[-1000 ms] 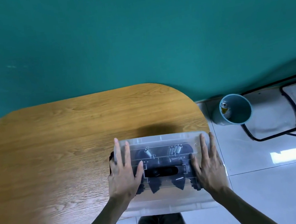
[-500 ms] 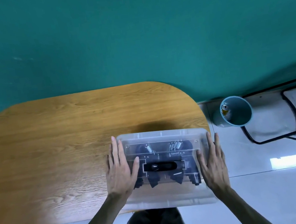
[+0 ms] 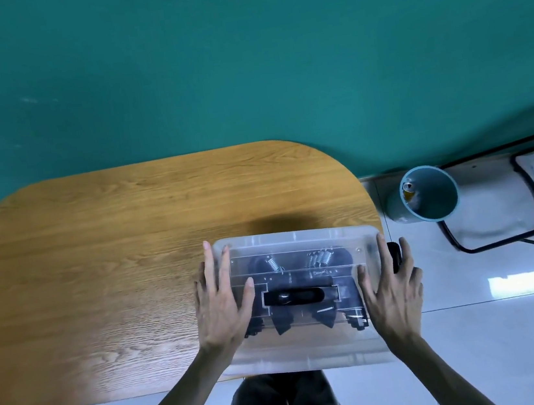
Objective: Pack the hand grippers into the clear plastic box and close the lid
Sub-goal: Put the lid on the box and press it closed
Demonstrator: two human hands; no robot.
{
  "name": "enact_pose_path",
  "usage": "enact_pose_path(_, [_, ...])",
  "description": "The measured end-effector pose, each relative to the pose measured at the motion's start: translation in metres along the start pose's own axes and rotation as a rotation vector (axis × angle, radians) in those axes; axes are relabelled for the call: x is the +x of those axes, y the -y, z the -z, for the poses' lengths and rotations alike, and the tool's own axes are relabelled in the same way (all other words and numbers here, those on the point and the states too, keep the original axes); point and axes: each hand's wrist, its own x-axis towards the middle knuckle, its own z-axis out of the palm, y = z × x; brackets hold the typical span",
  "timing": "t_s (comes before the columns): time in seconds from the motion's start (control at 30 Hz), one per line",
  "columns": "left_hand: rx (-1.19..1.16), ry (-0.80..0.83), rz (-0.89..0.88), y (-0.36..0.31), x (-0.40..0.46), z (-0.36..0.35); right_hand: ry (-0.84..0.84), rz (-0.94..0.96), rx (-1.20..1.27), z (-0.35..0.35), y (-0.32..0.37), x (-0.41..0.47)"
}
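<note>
We are pressing both hands flat on the lid of the box, which is sitting at the near right corner of the table. Our left hand and right hand are spread open, holding nothing. The grippers are lying inside, under the lid. The plastic looks light, smooth and bendy, so we think pushing down near the edges and corners works best.
</note>
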Motion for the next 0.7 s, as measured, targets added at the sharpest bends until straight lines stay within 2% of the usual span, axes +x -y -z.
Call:
enact_pose_path(0.33, [0.051,-0.018,-0.008,0.001,-0.001,-0.004,0.038,0.129,-0.142,-0.001,0.003,-0.006])
enact_pose_path(0.5, [0.063,-0.008,0.016,0.000,-0.001,-0.005,-0.003,-0.043,-0.191,-0.006,0.032,-0.023])
enact_pose_path(0.7, [0.045,-0.021,0.017,-0.003,-0.001,-0.002,-0.015,-0.042,-0.136,-0.008,0.034,-0.023])
